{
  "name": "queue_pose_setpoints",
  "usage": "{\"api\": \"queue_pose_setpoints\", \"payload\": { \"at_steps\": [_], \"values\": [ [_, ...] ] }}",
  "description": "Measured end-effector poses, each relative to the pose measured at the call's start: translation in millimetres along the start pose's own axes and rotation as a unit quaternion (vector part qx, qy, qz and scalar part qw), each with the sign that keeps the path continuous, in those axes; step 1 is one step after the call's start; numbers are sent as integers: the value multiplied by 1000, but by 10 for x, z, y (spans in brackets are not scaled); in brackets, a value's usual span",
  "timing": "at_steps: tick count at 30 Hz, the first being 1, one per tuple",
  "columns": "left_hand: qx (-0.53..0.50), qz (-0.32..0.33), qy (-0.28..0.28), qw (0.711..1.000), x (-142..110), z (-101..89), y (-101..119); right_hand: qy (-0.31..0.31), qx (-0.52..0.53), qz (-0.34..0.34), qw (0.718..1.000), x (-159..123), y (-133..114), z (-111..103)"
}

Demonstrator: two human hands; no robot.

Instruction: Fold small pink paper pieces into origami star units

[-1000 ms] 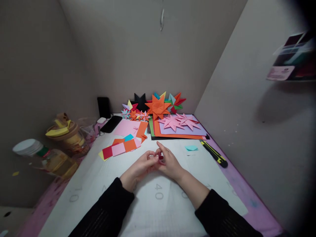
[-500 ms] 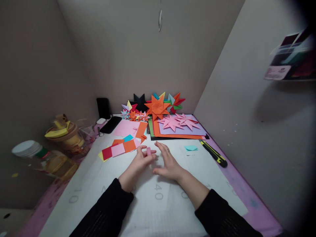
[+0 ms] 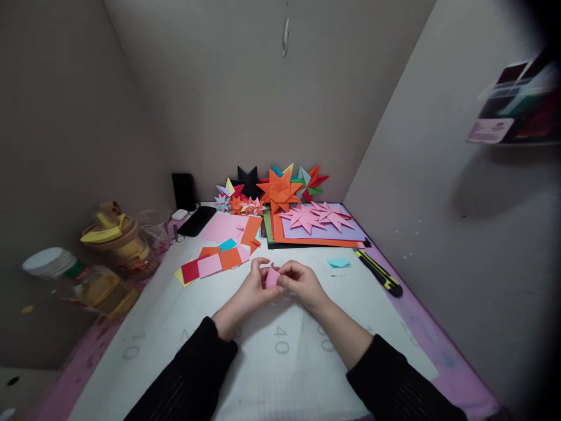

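A small piece of pink paper (image 3: 272,278) is held up between both hands above the white mat (image 3: 280,374). My left hand (image 3: 254,289) grips its left and lower side, thumb in front. The fingers of my right hand (image 3: 304,283) pinch its right edge. Part of the paper is hidden behind the fingers, so I cannot make out its folds. To the left lies a row of coloured paper squares (image 3: 209,266), red, pink and orange. A folded turquoise paper (image 3: 339,263) rests to the right of my right hand.
Folded paper stars, among them an orange star (image 3: 279,190) and pink stars (image 3: 305,218), stand or lie at the back on stacked coloured sheets (image 3: 319,242). A yellow-black box cutter (image 3: 379,272) lies at the right. Phones (image 3: 197,221) and jars (image 3: 99,286) are at the left.
My right hand has moved in to the left and closed on the pink paper, having been open and apart from it. The paper has turned to show a broader face.
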State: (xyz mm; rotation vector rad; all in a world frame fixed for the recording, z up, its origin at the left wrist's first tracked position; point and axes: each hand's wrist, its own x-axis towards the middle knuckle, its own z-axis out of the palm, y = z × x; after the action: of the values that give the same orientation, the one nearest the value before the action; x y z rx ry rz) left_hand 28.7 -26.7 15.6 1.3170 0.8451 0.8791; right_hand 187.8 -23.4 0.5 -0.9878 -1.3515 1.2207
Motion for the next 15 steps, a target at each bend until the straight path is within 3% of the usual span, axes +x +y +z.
{"api": "queue_pose_setpoints", "payload": {
  "at_steps": [10, 15],
  "values": [
    [-27, -16, -29, 999, -16, 9, 64, -1, -10, 9, 1000, 10, 21, -24],
    [-21, -16, 10, 1000, -29, 5, 47, 5, -6, -4, 1000, 15, 18, -9]
  ]
}}
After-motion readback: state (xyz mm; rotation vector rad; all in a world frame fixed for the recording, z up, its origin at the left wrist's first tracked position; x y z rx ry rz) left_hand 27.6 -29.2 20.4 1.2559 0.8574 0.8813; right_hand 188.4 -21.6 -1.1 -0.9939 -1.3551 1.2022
